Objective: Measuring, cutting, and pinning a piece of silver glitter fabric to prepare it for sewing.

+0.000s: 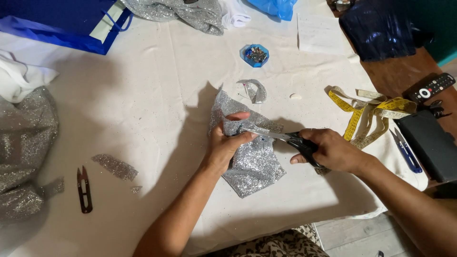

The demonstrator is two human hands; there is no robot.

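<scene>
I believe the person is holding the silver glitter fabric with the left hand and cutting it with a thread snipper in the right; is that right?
Not quite: the head view shows the right hand cutting with black-handled scissors, not the thread snipper, which lies untouched on the tablecloth. The left hand does hold the silver glitter fabric.

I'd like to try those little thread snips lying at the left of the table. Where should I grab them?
Probably by the closed, looped end of the thread snips, nearest the table's front edge. They lie flat on the white cloth with the two pointed blades aimed away, so coming from the front keeps your fingers off the tips.
</scene>
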